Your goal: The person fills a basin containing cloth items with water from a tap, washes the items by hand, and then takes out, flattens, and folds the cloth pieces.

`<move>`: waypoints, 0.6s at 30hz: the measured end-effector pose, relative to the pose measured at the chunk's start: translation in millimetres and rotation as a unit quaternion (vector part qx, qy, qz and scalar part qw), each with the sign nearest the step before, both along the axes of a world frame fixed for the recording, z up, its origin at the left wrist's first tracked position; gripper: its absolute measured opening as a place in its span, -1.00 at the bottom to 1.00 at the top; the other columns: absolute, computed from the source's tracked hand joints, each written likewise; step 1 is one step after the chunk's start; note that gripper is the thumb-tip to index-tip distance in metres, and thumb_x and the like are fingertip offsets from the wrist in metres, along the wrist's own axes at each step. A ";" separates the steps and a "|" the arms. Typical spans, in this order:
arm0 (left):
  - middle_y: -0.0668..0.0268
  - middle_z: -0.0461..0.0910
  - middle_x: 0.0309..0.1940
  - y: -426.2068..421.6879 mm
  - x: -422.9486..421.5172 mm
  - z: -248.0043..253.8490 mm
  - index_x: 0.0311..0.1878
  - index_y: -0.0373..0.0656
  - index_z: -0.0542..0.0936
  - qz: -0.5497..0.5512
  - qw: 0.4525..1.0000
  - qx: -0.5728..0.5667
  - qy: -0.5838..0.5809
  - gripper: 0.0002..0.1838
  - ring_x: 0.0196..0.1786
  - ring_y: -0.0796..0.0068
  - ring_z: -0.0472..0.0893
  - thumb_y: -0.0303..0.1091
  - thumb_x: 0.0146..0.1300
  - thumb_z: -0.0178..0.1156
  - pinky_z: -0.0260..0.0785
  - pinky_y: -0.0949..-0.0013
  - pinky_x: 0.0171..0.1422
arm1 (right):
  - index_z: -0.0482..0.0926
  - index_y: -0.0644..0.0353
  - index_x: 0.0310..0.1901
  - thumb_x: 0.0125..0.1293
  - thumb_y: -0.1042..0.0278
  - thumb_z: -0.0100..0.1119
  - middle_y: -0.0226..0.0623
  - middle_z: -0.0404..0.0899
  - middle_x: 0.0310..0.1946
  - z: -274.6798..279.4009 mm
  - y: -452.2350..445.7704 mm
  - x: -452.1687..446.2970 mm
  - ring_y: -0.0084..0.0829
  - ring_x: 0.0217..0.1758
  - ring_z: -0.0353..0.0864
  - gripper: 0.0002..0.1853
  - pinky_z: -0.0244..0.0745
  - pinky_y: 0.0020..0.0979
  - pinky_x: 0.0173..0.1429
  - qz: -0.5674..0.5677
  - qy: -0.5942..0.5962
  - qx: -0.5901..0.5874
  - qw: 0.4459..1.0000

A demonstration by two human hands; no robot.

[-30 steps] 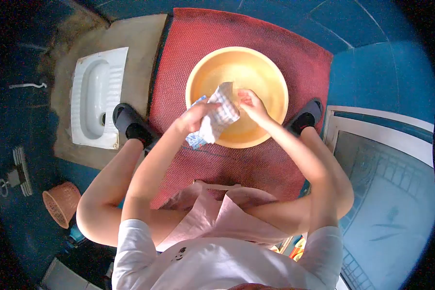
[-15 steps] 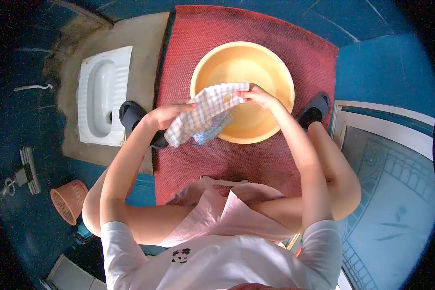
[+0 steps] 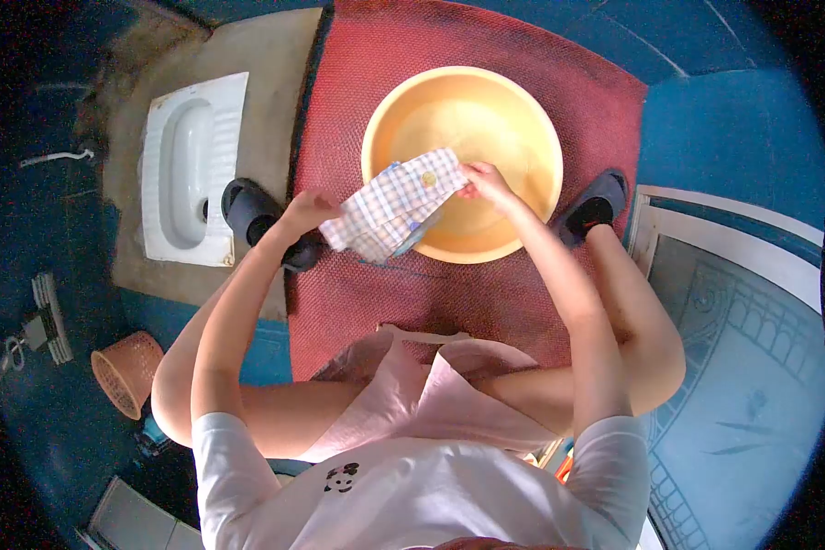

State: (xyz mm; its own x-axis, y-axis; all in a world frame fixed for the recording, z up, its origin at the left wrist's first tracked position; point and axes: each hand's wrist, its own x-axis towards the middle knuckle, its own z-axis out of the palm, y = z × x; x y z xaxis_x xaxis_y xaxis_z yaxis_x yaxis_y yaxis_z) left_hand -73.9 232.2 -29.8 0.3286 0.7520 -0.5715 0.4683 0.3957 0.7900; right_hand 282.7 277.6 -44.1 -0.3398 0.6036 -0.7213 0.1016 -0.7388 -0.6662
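Observation:
A checked cloth (image 3: 390, 203) in white, grey and blue is stretched between my two hands, with a round yellow spot near its right end. Bits of blue show along its edges, and I cannot tell what kind of item it is. My left hand (image 3: 310, 211) is closed at the cloth's left corner. At the other end, my right hand (image 3: 486, 181) pinches the right edge. Behind and below the cloth, the large yellow basin (image 3: 533, 110) stands on the red mat; the cloth hangs over its left rim and covers part of it.
The red mat (image 3: 348, 101) lies under the basin. To the left is a white squat toilet (image 3: 156, 165) set in a grey slab. A dark slipper is on each foot, beside the basin. A pink basket (image 3: 128, 371) stands at lower left, a white-framed door (image 3: 724, 216) at right.
The checked cloth is spread flatter and its right end has tipped upward. My left hand has shifted slightly left, and my right hand now grips nearer the cloth's edge.

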 end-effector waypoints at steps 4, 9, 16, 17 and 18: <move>0.09 0.43 -0.26 -12.9 29.2 40.5 -0.22 -0.28 0.41 0.081 0.966 0.198 0.146 -0.56 -0.11 0.26 0.41 -0.07 0.01 0.14 0.23 0.26 -0.02 | 0.42 0.21 -0.16 -0.04 0.15 0.19 -0.16 0.46 -0.28 -28.4 -22.0 -19.8 -0.34 -0.19 0.49 -0.58 0.41 -0.34 -0.21 -0.019 -0.226 0.358 0.906; 0.14 0.32 -0.17 -41.2 46.5 51.1 -0.19 -0.16 0.35 0.042 0.892 0.393 0.220 -0.66 -0.09 0.17 0.30 -0.25 -0.05 0.09 0.11 0.18 -0.01 | 0.42 0.05 -0.11 -0.17 0.31 0.18 -0.26 0.26 0.01 29.3 -44.6 -46.6 -0.21 0.16 0.15 -0.54 0.06 -0.12 0.15 0.190 -0.313 0.579 0.728; 0.18 0.24 -0.08 -72.4 71.1 47.6 -0.04 -0.10 0.30 -0.115 0.804 0.495 0.310 -0.43 0.05 0.13 0.20 -0.21 -0.21 0.17 0.03 0.06 0.11 | 0.45 0.10 -0.24 -0.07 0.34 0.06 -0.36 0.43 -0.23 17.7 -44.0 -59.7 -0.36 -0.07 0.38 -0.73 0.20 -0.28 0.08 0.274 -0.254 0.666 0.646; 0.23 0.26 -0.09 -73.4 74.5 46.9 -0.04 -0.07 0.31 -0.110 0.808 0.488 0.312 -0.46 0.05 0.17 0.21 -0.29 -0.22 0.14 0.04 0.06 0.11 | 0.46 0.10 -0.26 -0.04 0.35 0.04 -0.36 0.46 -0.29 17.8 -42.2 -60.3 -0.36 -0.16 0.43 -0.77 0.26 -0.31 0.03 0.281 -0.256 0.685 0.622; 0.23 0.26 -0.09 -72.8 76.4 47.0 -0.04 -0.07 0.31 -0.109 0.808 0.488 0.313 -0.46 0.05 0.17 0.21 -0.29 -0.22 0.14 0.04 0.06 0.11 | 0.46 0.10 -0.26 -0.04 0.35 0.04 -0.36 0.46 -0.29 20.3 -39.7 -62.0 -0.36 -0.16 0.43 -0.77 0.26 -0.31 0.03 0.281 -0.256 0.685 0.621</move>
State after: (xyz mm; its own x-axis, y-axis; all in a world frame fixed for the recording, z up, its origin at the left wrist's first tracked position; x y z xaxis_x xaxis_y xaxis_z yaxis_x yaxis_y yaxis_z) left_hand 2.5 159.4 17.2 0.3904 0.9079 0.1530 0.8710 -0.4180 0.2580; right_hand 220.7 237.9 -23.8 -0.7124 0.6598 0.2389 0.5447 0.7346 -0.4046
